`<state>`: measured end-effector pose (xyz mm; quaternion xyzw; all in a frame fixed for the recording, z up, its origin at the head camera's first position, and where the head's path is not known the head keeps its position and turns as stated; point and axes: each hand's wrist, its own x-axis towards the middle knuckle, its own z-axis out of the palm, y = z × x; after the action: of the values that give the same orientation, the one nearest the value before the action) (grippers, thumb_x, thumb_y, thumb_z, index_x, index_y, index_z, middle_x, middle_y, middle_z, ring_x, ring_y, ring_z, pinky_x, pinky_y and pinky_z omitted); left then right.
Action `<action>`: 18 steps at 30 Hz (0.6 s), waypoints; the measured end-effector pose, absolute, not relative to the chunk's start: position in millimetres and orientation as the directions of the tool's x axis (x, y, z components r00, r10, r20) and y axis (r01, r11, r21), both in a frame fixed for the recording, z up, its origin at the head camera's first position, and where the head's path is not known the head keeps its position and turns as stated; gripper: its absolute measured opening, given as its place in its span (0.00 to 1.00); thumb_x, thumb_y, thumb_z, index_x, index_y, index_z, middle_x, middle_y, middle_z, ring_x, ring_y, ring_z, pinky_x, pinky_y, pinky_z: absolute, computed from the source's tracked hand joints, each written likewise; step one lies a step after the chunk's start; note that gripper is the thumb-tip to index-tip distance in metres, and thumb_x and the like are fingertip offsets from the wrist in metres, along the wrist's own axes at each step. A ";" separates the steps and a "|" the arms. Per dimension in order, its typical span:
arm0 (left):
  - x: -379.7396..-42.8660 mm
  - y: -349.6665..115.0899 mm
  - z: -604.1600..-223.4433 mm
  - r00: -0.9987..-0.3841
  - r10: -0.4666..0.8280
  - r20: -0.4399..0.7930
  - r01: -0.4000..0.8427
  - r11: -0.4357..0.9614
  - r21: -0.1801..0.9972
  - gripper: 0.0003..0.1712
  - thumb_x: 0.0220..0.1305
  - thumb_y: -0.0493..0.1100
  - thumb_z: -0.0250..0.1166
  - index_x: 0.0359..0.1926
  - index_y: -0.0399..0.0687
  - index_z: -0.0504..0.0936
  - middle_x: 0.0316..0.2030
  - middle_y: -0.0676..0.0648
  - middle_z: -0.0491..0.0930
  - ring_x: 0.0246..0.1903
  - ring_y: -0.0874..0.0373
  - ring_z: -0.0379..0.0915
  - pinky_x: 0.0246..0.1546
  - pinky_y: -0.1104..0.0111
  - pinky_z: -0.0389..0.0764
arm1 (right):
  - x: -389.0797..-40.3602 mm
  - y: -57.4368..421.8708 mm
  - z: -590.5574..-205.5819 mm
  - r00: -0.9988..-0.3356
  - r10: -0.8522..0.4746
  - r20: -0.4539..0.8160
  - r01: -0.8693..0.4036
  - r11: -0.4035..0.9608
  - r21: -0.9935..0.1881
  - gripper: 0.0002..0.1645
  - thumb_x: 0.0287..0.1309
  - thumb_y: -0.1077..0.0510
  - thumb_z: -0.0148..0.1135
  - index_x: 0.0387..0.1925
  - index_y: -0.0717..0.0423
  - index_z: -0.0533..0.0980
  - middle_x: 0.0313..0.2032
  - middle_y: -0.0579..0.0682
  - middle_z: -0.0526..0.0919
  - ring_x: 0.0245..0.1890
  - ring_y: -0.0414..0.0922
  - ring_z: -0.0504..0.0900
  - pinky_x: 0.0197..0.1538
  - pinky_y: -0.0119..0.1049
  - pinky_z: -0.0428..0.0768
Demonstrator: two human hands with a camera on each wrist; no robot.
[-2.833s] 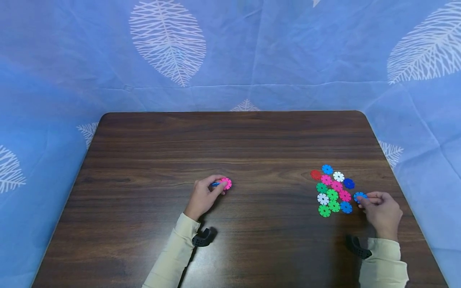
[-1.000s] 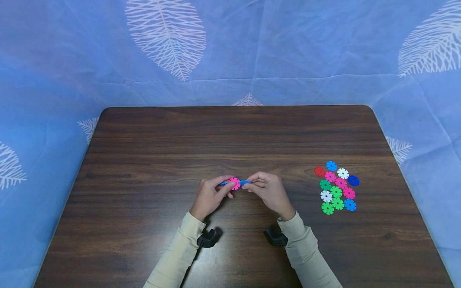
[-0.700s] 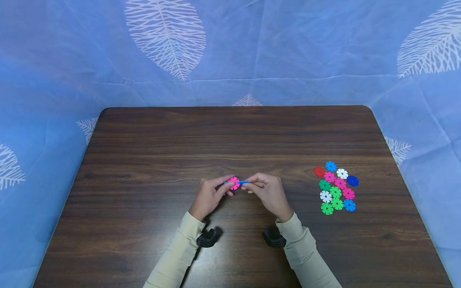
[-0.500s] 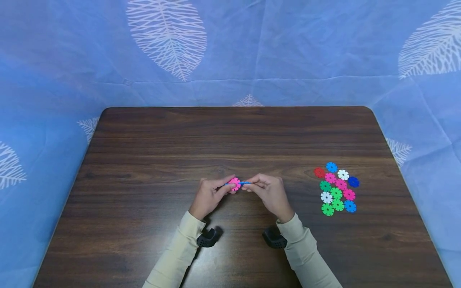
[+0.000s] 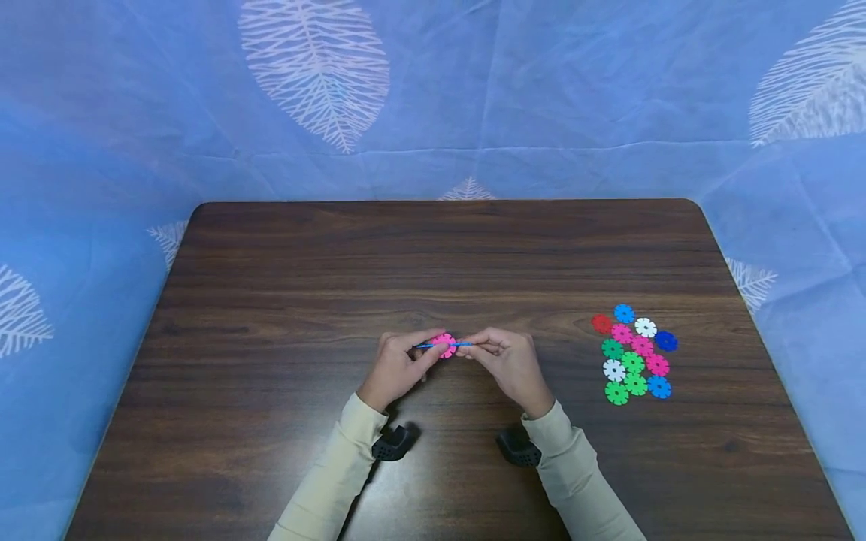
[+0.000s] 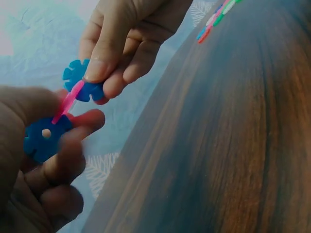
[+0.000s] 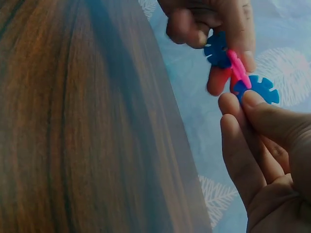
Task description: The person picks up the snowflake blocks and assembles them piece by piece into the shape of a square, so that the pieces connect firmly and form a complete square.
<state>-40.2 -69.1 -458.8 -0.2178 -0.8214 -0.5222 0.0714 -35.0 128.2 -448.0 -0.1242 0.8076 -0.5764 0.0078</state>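
Observation:
My left hand (image 5: 399,368) pinches a pink notched disc (image 5: 443,338) over the middle of the table. In the left wrist view, a blue notched disc (image 6: 43,141) joins one edge of this pink disc, partly covered by the left fingers. Opposite it, a second blue disc (image 6: 73,75) meets the pink one's other edge, at an angle to it. Thumb and fingers of my right hand (image 5: 509,368) pinch that second disc. The right wrist view shows the pink disc (image 7: 238,69) nearly edge-on between both blue ones; how deep the slots engage is hard to tell.
Several loose notched discs lie flat at the table's right: green (image 5: 632,362), pink (image 5: 642,345), white (image 5: 646,327), red (image 5: 601,324) and blue (image 5: 659,387). The brown wooden table (image 5: 433,255) ends at a blue cloth backdrop (image 5: 433,98) with white leaf prints.
My right hand has come left from the loose discs with a blue disc, up to the pink one. That blue disc has turned edge-on to the head view and moved against the pink disc.

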 end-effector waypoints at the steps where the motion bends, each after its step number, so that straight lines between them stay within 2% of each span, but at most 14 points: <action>1: -40.8 -68.7 -458.9 -0.896 0.283 0.342 0.429 0.355 0.831 0.14 0.57 0.38 0.68 0.44 0.36 0.84 0.14 0.49 0.79 0.13 0.71 0.68 0.14 0.82 0.68 | -34.4 128.7 -447.3 -0.969 -0.208 0.133 -0.194 0.307 -0.932 0.05 0.53 0.66 0.65 0.33 0.63 0.82 0.32 0.58 0.87 0.32 0.40 0.87 0.33 0.32 0.85; 3: -41.9 -68.2 -459.0 -0.896 0.277 0.348 0.434 0.373 0.820 0.14 0.55 0.40 0.70 0.43 0.39 0.85 0.13 0.50 0.75 0.13 0.71 0.62 0.13 0.80 0.64 | -33.5 128.9 -446.0 -0.967 -0.211 0.144 -0.207 0.320 -0.924 0.05 0.52 0.65 0.65 0.33 0.61 0.83 0.32 0.57 0.87 0.32 0.39 0.87 0.33 0.30 0.84; 7: -42.6 -67.2 -459.8 -0.881 0.305 0.362 0.461 0.379 0.802 0.16 0.52 0.43 0.72 0.42 0.43 0.85 0.26 0.49 0.84 0.25 0.66 0.77 0.26 0.76 0.76 | -31.8 125.9 -443.6 -0.960 -0.246 0.135 -0.220 0.357 -0.908 0.05 0.53 0.64 0.66 0.34 0.59 0.83 0.33 0.54 0.88 0.34 0.41 0.87 0.35 0.26 0.84; 10: -42.7 -65.7 -460.8 -0.872 0.331 0.360 0.469 0.356 0.808 0.12 0.54 0.43 0.71 0.39 0.44 0.86 0.34 0.48 0.86 0.35 0.61 0.82 0.36 0.72 0.80 | -30.4 126.1 -441.2 -0.953 -0.278 0.120 -0.229 0.402 -0.887 0.08 0.53 0.63 0.67 0.37 0.58 0.82 0.34 0.53 0.88 0.35 0.42 0.87 0.36 0.27 0.84; 14: -42.8 -66.4 -462.9 -0.892 0.314 0.326 0.426 0.339 0.839 0.07 0.55 0.42 0.70 0.35 0.45 0.86 0.26 0.51 0.83 0.26 0.65 0.76 0.28 0.74 0.76 | -28.9 141.2 -436.8 -0.960 -0.250 0.122 -0.228 0.453 -0.862 0.12 0.53 0.60 0.68 0.40 0.57 0.82 0.35 0.53 0.88 0.34 0.42 0.87 0.35 0.27 0.84; 18: -43.7 -70.5 -464.5 -0.918 0.281 0.278 0.370 0.362 0.856 0.05 0.56 0.42 0.69 0.34 0.47 0.86 0.24 0.53 0.80 0.24 0.68 0.70 0.26 0.76 0.73 | -28.6 179.3 -436.4 -0.971 -0.139 0.194 -0.237 0.482 -0.844 0.11 0.53 0.64 0.67 0.41 0.61 0.81 0.35 0.56 0.87 0.33 0.33 0.85 0.38 0.20 0.81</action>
<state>-43.7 -70.5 -464.5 -0.1975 -0.8240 -0.5294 0.0421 -28.6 179.3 -436.4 -0.1094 0.8593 -0.4972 -0.0494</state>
